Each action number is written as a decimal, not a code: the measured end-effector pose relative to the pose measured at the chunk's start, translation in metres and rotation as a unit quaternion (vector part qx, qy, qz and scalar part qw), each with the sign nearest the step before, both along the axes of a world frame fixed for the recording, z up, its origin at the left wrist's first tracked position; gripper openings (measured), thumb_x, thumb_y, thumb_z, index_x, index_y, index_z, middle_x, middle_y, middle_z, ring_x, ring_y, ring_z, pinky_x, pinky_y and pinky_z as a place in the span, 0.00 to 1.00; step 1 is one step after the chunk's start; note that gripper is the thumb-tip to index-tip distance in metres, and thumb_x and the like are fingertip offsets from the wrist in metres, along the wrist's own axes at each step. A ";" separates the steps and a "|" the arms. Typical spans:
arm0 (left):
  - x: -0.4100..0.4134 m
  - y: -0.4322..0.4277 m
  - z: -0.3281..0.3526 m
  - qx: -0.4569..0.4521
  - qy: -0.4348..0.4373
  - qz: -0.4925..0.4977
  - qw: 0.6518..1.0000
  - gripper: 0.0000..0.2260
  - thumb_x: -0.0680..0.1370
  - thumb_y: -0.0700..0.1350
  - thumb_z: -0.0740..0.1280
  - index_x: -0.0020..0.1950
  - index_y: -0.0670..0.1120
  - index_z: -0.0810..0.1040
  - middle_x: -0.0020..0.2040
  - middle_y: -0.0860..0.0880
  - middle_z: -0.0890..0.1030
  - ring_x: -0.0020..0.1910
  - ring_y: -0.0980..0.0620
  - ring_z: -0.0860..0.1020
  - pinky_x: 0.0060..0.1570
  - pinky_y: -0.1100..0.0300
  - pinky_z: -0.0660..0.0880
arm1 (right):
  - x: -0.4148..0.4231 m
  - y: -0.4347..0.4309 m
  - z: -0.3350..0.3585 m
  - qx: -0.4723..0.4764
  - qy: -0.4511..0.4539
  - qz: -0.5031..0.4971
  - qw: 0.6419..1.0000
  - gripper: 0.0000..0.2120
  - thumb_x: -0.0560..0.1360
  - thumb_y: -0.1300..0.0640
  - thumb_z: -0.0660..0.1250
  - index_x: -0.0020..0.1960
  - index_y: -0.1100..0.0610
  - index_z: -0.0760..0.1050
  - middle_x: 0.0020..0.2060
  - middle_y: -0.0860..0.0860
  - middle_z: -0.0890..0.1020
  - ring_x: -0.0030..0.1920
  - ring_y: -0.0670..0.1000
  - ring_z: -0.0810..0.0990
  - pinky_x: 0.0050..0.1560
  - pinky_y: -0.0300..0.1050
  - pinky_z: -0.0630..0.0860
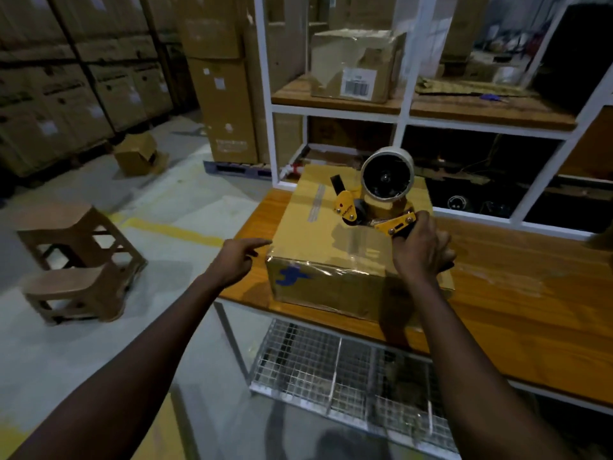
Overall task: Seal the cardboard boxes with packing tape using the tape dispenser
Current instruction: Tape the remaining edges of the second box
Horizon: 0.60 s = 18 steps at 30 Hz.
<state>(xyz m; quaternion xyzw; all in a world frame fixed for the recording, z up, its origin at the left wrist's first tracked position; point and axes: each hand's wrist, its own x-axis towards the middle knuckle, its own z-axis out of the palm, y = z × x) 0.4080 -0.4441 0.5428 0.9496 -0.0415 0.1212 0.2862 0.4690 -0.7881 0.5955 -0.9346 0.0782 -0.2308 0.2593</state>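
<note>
Head cam: big wall of stacked cartons (66,78) on the left, white shelving unit (403,117) straight ahead w/ a battered carton (358,68) on its upper shelf. Right up against the shelving is a wooden table (530,293), w/ a wire mesh rack (331,356) underneath. On the table's left end sits the cardboard box (325,247), flaps closed, glossy clear tape over its near top edge and a short strip on the left of the top. Floor on the left has two brown stools (76,234), one lower & nearer, plus a small open carton (139,154) further back.

On the box top, toward the right-rear, is the yellow tape dispenser (381,207), roll facing the cam, front end pointing left. The right hand (419,247) is wrapped round its handle, fingers curled tight, and blocks the box's near-right corner. The left hand (237,257) holds nothing: index finger stretched toward the box's near-left corner, other fingers loosely bent. Can't tell if the tip actually touches the box.
</note>
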 end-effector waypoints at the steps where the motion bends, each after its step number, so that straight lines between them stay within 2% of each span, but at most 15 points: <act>1: 0.000 0.007 -0.003 0.004 0.016 -0.020 1.000 0.28 0.71 0.26 0.62 0.66 0.46 0.79 0.58 0.42 0.83 0.50 0.53 0.83 0.52 0.51 0.81 | 0.000 0.011 -0.001 0.000 -0.002 -0.001 1.000 0.17 0.76 0.54 0.67 0.63 0.53 0.67 0.62 0.53 0.74 0.60 0.61 0.68 0.56 0.58 0.63; 3: 0.002 0.014 -0.011 0.001 0.020 -0.064 0.998 0.25 0.73 0.30 0.68 0.68 0.48 0.78 0.52 0.46 0.85 0.45 0.67 0.80 0.51 0.54 0.81 | 0.001 0.027 -0.004 -0.006 -0.004 -0.007 1.000 0.17 0.75 0.54 0.68 0.62 0.52 0.67 0.61 0.53 0.74 0.60 0.61 0.68 0.55 0.58 0.62; 4: 0.005 0.017 -0.016 -0.005 0.014 -0.081 0.997 0.24 0.74 0.32 0.70 0.68 0.48 0.78 0.50 0.48 0.86 0.44 0.70 0.79 0.51 0.56 0.81 | 0.001 0.033 -0.006 -0.009 -0.002 -0.010 1.000 0.17 0.75 0.55 0.68 0.61 0.53 0.68 0.61 0.53 0.74 0.59 0.61 0.68 0.55 0.58 0.62; 10: 0.017 0.014 -0.027 -0.020 -0.053 -0.126 0.990 0.21 0.72 0.37 0.75 0.65 0.45 0.80 0.49 0.47 0.86 0.46 0.55 0.83 0.49 0.54 0.81 | 0.004 0.049 -0.010 -0.025 0.003 -0.021 0.999 0.15 0.76 0.54 0.66 0.60 0.54 0.68 0.60 0.54 0.74 0.58 0.61 0.68 0.54 0.58 0.62; 14: 0.024 0.012 -0.031 0.004 -0.046 -0.150 0.988 0.23 0.72 0.40 0.76 0.67 0.45 0.78 0.46 0.47 0.86 0.43 0.53 0.83 0.45 0.51 0.81 | 0.007 0.050 -0.015 -0.028 -0.005 -0.020 0.999 0.14 0.76 0.53 0.66 0.60 0.53 0.68 0.59 0.54 0.74 0.57 0.61 0.68 0.54 0.58 0.62; 16: 0.029 0.013 -0.033 0.069 -0.077 -0.164 0.981 0.24 0.73 0.43 0.76 0.68 0.48 0.77 0.50 0.44 0.83 0.46 0.48 0.81 0.44 0.49 0.80 | 0.009 0.051 -0.017 -0.022 -0.005 -0.020 1.000 0.14 0.76 0.53 0.66 0.60 0.53 0.67 0.59 0.53 0.74 0.57 0.61 0.68 0.54 0.58 0.62; 18: 0.035 0.013 -0.035 0.178 -0.124 -0.170 0.961 0.26 0.74 0.50 0.73 0.72 0.53 0.73 0.59 0.40 0.77 0.55 0.43 0.76 0.49 0.50 0.78 | 0.011 0.051 -0.019 -0.019 0.001 -0.024 1.000 0.15 0.75 0.54 0.66 0.59 0.53 0.67 0.59 0.54 0.74 0.57 0.61 0.68 0.54 0.59 0.63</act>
